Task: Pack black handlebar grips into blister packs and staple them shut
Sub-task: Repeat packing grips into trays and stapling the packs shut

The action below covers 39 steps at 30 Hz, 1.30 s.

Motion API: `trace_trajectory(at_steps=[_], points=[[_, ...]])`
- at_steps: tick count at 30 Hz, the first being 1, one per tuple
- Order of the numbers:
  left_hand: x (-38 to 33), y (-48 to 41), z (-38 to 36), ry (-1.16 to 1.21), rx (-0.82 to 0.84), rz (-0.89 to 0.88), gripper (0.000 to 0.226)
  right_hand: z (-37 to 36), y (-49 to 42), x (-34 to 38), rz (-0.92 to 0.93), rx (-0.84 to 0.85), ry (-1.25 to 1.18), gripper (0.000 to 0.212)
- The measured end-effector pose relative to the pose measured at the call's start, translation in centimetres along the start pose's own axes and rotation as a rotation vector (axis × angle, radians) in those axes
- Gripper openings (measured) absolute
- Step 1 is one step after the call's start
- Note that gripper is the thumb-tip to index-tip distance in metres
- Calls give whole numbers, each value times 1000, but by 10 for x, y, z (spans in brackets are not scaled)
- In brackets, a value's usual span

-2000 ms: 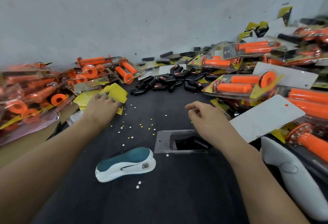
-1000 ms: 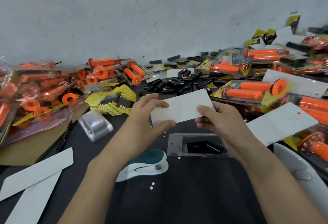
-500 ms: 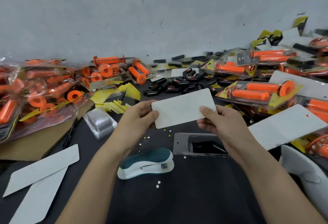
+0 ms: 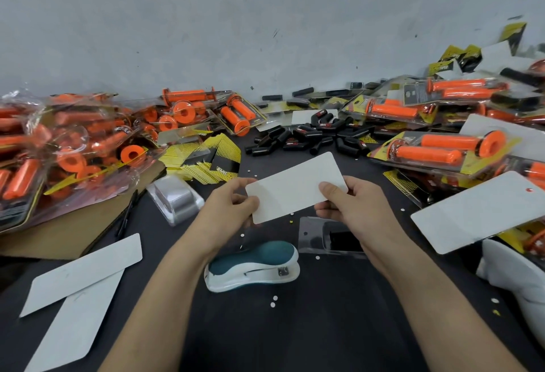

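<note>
Both hands hold one white rectangular backing card (image 4: pixel 295 187) in the air, just beyond the teal-and-white stapler (image 4: pixel 253 265). The left hand (image 4: pixel 233 203) pinches the card's left short edge between thumb and fingers. The right hand (image 4: pixel 351 209) pinches the right end, thumb on top, fingers curled beneath. Card tilted, right end higher, plain side up (print on the other face, if any, not visible)

Step in hand, by my reading: mate card to blister. Keep both pinches out at the edges and square the card's corners to the shell's flange before lowering, so a staple catches both layers

Containers:
- clear plastic blister shell (image 4: pixel 318 239) lies flat just right of the stapler, partly under the right wrist. Something black sits in its pocket, likely a grip, not certain
- second clear moulded shell (image 4: pixel 177 197), beyond and left of the stapler, looks empty
- loose black rubber handlebar grips (image 4: pixel 309 135) heaped well beyond the stapler
- sealed packs of orange grips (image 4: pixel 427 153) banked far right and far left of the stapler
</note>
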<state>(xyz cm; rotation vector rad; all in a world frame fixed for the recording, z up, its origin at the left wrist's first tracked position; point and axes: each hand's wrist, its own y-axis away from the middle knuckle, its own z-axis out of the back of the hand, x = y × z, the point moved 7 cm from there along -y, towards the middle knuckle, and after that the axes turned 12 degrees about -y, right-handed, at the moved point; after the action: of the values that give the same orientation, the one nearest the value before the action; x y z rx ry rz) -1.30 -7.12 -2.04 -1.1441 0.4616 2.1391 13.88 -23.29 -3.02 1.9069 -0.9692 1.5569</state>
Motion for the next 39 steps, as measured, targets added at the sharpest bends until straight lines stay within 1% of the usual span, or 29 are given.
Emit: trace_trajectory(at_steps=[3, 4, 7, 11, 16, 19, 21, 23, 24, 26, 29, 32, 35, 37, 39], points=[[7, -1, -5, 339, 112, 94, 30, 0, -1, -1, -11, -13, -25, 12], [8, -1, -5, 406, 142, 109, 32, 0, -1, -1, -13, -13, -34, 12], [10, -1, -5, 451, 159, 123, 34, -4, -1, -2, -12, 5, -43, 12], [9, -2, -5, 344, 115, 94, 33, -9, -1, -4, -3, 26, -36, 13], [13, -5, -3, 179, 65, 74, 33, -7, -1, -5, -6, 12, -31, 12], [15, -7, -3, 34, 60, 44, 32, -3, -2, -5, -6, -6, -5, 11], [13, -9, 1, -185, 4, -19, 30, -2, -2, -6, -6, -16, 28, 11], [9, -11, 5, -445, -86, -96, 35, -2, -1, -6, -3, -23, 45, 11], [6, -10, 7, -503, -124, -133, 36, -2, -1, -6, 1, -24, 47, 11], [2, -9, 11, -513, -201, -185, 35, -3, 0, -6, 7, -25, 47, 12], [3, -10, 20, -513, -300, -174, 32, -3, 1, -4, 10, -27, 32, 11], [7, -11, 21, -578, -321, -143, 24, -3, 3, -4, -3, -41, 32, 12], [-6, -4, 20, -515, -353, -232, 19, -2, 3, -3, -18, -58, 27, 13], [-23, 1, 14, -466, -301, -344, 13, -3, 2, -3, -30, -60, -6, 13], [-34, 5, 0, -495, -172, -438, 23, -4, 1, -4, -43, -44, -59, 13]])
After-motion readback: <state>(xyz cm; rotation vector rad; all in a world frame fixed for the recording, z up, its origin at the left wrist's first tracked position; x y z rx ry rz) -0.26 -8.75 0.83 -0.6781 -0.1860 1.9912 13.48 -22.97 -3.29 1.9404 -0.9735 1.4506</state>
